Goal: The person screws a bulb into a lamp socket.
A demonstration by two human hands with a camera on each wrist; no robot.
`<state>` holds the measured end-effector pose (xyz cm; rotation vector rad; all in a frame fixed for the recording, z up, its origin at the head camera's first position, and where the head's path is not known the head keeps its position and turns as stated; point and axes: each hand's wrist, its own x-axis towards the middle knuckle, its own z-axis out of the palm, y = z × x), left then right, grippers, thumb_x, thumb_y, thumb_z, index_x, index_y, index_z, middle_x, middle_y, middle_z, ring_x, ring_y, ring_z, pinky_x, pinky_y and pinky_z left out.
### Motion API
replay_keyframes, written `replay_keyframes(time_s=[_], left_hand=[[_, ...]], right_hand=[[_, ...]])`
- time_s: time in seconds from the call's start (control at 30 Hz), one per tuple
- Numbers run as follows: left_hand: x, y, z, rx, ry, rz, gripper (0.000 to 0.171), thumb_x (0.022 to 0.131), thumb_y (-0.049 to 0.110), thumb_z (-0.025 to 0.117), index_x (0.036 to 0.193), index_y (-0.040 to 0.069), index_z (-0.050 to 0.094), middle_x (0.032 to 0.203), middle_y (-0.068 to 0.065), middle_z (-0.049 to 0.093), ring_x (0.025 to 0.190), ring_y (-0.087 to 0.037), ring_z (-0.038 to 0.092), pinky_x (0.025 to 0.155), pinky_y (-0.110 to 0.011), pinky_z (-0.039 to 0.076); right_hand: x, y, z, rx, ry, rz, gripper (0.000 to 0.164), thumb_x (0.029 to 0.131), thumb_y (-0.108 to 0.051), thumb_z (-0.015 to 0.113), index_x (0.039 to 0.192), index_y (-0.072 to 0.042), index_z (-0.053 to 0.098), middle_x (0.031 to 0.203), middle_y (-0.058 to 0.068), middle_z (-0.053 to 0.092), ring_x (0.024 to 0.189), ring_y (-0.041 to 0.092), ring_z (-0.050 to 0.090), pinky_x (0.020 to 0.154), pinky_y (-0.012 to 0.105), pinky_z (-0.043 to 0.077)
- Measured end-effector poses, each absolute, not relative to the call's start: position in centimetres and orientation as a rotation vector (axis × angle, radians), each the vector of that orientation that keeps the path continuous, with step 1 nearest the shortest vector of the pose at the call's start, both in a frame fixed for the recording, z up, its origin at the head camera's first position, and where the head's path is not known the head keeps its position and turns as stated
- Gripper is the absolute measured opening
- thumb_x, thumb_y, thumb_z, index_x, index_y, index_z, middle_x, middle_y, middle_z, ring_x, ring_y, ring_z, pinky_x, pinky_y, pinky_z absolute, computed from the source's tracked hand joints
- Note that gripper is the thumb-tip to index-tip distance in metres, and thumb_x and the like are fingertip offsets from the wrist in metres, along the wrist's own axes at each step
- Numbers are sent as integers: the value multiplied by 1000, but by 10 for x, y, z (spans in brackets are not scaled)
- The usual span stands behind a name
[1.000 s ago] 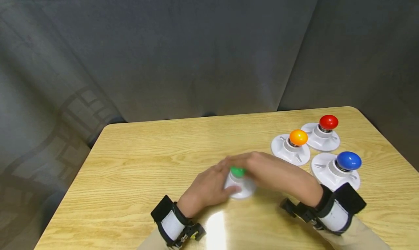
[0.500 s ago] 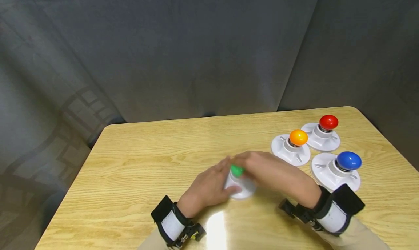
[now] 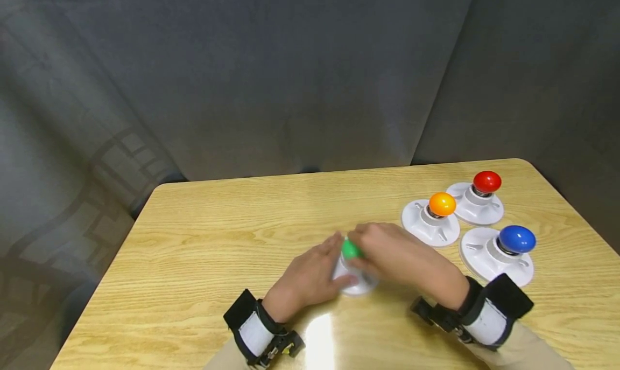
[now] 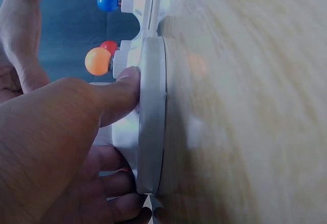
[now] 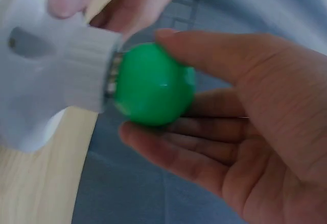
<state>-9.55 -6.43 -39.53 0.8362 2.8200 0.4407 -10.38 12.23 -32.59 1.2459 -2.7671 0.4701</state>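
A green light bulb [image 5: 153, 83] sits in the collar of a round white lamp holder [image 5: 30, 86], with a strip of metal thread showing between them in the right wrist view. My right hand [image 3: 402, 254] holds the bulb, thumb on one side and fingers curled around the other. The left hand [image 3: 310, 276] grips the holder's base on the table; in the left wrist view its thumb presses near the base rim [image 4: 152, 112] and the fingers curl at the edge. In the head view my hands partly cover the bulb and holder.
To the right on the wooden table [image 3: 232, 219] stand three more white holders, bearing an orange bulb [image 3: 442, 204], a red bulb [image 3: 487, 181] and a blue bulb [image 3: 517, 239]. Dark grey cloth [image 3: 290, 79] hangs behind the table.
My right hand has turned a little around the green bulb, its fingers drawing back to the right and its wrist shifting slightly left. The left hand and the holder stay in place.
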Motion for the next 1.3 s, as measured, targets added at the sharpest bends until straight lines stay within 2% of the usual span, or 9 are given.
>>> replay_keyframes(time_s=[0.27, 0.47, 0.7, 0.77, 0.87, 0.97, 1.07, 1.17, 1.3], left_hand=[[-95, -64, -395, 831, 2813, 429, 88, 92, 59, 50, 154, 6, 17, 160, -13, 22, 138, -32, 34, 106, -51, 44], [-95, -63, -395, 838, 2818, 432, 84, 92, 57, 53, 154, 9, 22, 159, -13, 24, 137, -33, 35, 99, -54, 49], [-94, -63, -395, 853, 2824, 432, 85, 92, 57, 53, 153, 7, 23, 159, -14, 25, 136, -33, 37, 98, -53, 51], [-94, -63, -395, 854, 2825, 432, 87, 92, 58, 53, 154, 6, 20, 159, -14, 24, 136, -33, 37, 100, -52, 49], [-95, -63, -395, 857, 2832, 444, 88, 92, 58, 52, 154, 5, 17, 158, -15, 26, 136, -32, 37, 102, -50, 48], [-95, -63, -396, 860, 2841, 466, 87, 92, 57, 53, 154, 8, 18, 157, -14, 30, 134, -30, 41, 102, -49, 49], [-95, -63, -395, 858, 2840, 484, 84, 92, 56, 54, 154, 11, 21, 156, -13, 33, 132, -30, 44, 100, -49, 50], [-95, -63, -395, 858, 2834, 479, 81, 92, 56, 54, 153, 13, 23, 157, -13, 31, 132, -31, 43, 100, -51, 50], [-95, -63, -396, 853, 2829, 466, 82, 92, 56, 54, 153, 14, 22, 158, -15, 27, 134, -33, 40, 100, -53, 49]], right_hand=[[-107, 118, -333, 1145, -2741, 509, 26, 82, -25, 73, 64, -15, 57, 61, -5, 53, 45, 4, 44, 37, 18, 42], [-106, 114, -336, 1011, -2747, 496, 32, 84, -37, 71, 66, -14, 59, 53, -8, 48, 39, 2, 42, 31, 16, 38], [-102, 114, -332, 994, -2818, 471, 31, 82, -36, 74, 65, -15, 59, 57, -7, 50, 43, 4, 43, 35, 18, 41], [-100, 116, -329, 1019, -2836, 460, 27, 81, -35, 75, 72, -12, 65, 63, -4, 58, 48, 6, 48, 40, 21, 46], [-98, 119, -322, 1090, -2858, 482, 30, 79, -30, 78, 97, -6, 72, 90, 9, 72, 68, 15, 64, 57, 30, 60], [-97, 123, -318, 1198, -2844, 510, 43, 80, -20, 78, 120, -7, 67, 120, 17, 67, 96, 26, 66, 78, 42, 62], [-97, 125, -317, 1302, -2830, 537, 44, 78, -4, 75, 121, -13, 67, 125, 14, 66, 106, 26, 64, 84, 44, 60], [-97, 125, -319, 1359, -2818, 534, 50, 75, 7, 70, 121, -11, 67, 121, 11, 68, 107, 24, 63, 86, 43, 60], [-97, 124, -322, 1346, -2827, 526, 49, 75, 8, 70, 120, -10, 68, 119, 12, 69, 105, 25, 63, 85, 43, 60]])
